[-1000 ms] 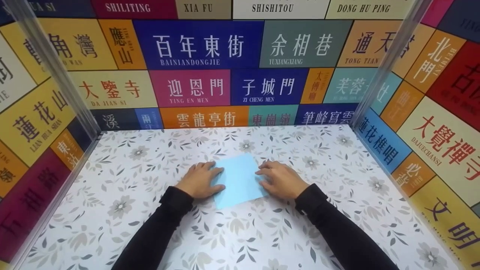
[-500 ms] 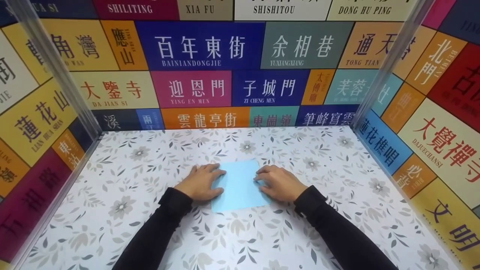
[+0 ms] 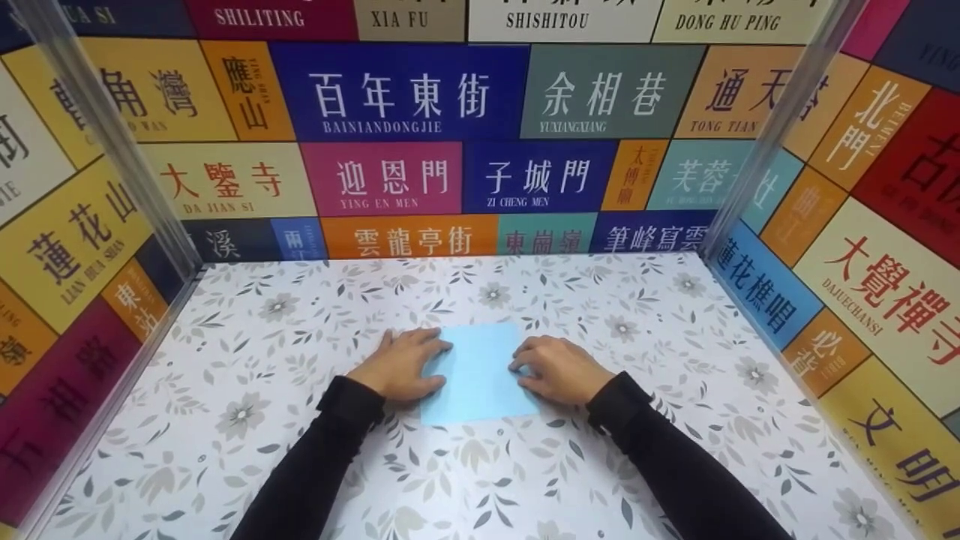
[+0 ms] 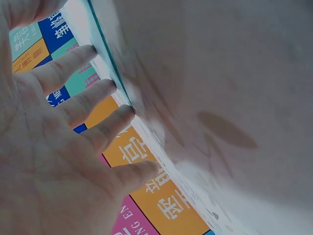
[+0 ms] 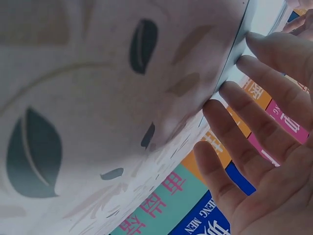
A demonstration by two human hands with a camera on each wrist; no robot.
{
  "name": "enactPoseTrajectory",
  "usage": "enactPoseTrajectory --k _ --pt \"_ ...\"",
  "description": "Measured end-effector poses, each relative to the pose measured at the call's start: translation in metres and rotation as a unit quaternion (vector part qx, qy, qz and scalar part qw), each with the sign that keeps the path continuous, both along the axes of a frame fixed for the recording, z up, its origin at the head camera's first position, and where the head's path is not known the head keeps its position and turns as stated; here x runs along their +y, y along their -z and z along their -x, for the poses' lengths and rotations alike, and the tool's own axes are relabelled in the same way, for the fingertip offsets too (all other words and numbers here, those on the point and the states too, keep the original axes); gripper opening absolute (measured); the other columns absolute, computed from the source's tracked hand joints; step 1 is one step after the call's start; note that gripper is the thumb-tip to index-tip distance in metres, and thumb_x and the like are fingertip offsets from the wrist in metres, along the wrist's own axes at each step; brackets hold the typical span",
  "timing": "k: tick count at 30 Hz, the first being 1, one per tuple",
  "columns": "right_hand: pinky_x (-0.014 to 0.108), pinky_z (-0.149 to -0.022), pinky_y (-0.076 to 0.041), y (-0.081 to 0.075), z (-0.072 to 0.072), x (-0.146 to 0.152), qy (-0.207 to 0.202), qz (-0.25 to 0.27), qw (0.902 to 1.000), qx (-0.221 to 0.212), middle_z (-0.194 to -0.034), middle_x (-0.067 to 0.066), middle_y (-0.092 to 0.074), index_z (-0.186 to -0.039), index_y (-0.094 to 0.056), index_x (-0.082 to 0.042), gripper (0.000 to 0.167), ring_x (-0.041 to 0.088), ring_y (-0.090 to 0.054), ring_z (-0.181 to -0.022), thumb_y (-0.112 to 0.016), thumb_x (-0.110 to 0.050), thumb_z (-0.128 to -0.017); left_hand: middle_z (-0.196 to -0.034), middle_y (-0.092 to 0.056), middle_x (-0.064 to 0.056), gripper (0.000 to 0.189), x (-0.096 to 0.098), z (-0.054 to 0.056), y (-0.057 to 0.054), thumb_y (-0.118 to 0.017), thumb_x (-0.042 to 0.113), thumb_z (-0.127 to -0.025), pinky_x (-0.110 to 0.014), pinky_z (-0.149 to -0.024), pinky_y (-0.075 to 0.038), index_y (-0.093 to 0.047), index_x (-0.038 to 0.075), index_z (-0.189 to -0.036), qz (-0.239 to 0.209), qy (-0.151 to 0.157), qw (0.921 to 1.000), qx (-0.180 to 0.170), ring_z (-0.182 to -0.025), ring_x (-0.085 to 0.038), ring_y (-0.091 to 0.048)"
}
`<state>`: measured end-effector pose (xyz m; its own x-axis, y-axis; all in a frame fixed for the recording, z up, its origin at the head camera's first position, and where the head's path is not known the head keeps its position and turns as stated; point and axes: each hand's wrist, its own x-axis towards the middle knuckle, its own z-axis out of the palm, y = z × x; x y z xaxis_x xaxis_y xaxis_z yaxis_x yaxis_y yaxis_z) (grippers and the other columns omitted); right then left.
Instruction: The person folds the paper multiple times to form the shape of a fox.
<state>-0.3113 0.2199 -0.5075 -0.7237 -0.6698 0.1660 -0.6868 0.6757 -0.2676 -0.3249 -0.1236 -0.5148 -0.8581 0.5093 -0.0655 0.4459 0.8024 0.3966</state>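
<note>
A light blue sheet of paper (image 3: 480,375) lies flat on the floral-patterned table in the head view, its sides nearly square to the person. My left hand (image 3: 403,365) rests at the sheet's left side, fingers spread and relaxed. In the left wrist view, several of its fingertips (image 4: 108,87) touch down along the paper's thin edge. On the other side, my right hand (image 3: 562,369) rests with loosely bent fingers at the right edge. The right wrist view shows its fingertips (image 5: 229,88) on that edge, with the palm raised above the table.
The white table (image 3: 300,465) carries a grey leaf and flower print. Colourful panels with large characters (image 3: 397,90) stand along the back and both sides. Clear upright strips (image 3: 772,112) mark the two back corners. Both forearms are in black sleeves (image 3: 300,457).
The paper has turned slightly and slid a little toward the person, so its edges now run straighter. Both hands have shifted slightly with it, and the right fingers look more bent.
</note>
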Motion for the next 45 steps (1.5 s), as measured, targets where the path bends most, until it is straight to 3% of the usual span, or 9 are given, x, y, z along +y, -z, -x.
enactPoseTrajectory --k 21,28,45 --pt "0.056 -0.11 -0.066 0.0029 -0.0005 -0.0003 0.014 0.024 0.9996 -0.005 -0.13 0.015 -0.083 -0.124 -0.089 -0.006 0.022 0.038 -0.08 -0.123 -0.086 -0.012 -0.103 -0.162 -0.072 -0.014 0.047 -0.0018 0.0029 -0.0084 -0.075 0.04 -0.112 -0.079 -0.143 -0.02 -0.076 0.014 -0.152 -0.026 -0.035 0.9988 0.021 -0.16 -0.04 -0.06" --pt "0.055 -0.108 -0.067 0.0064 -0.0018 0.0009 0.008 0.037 0.9992 0.011 -0.127 0.013 -0.084 -0.122 -0.089 -0.007 0.021 0.037 -0.081 -0.12 -0.087 -0.011 -0.102 -0.162 -0.072 -0.013 0.046 -0.0013 0.0033 -0.0065 -0.075 0.04 -0.112 -0.079 -0.144 -0.019 -0.077 0.014 -0.149 -0.029 -0.043 0.9984 0.021 -0.161 -0.039 -0.06" --pt "0.054 -0.108 -0.067 0.0056 -0.004 0.0002 0.021 0.045 0.9987 -0.014 -0.124 0.011 -0.085 -0.123 -0.09 -0.009 0.021 0.033 -0.082 -0.118 -0.087 -0.015 -0.103 -0.168 -0.068 -0.013 0.047 -0.0013 0.0035 -0.0043 -0.074 0.039 -0.113 -0.079 -0.144 -0.018 -0.074 0.014 -0.154 -0.029 -0.043 0.9985 0.016 -0.167 -0.036 -0.055"
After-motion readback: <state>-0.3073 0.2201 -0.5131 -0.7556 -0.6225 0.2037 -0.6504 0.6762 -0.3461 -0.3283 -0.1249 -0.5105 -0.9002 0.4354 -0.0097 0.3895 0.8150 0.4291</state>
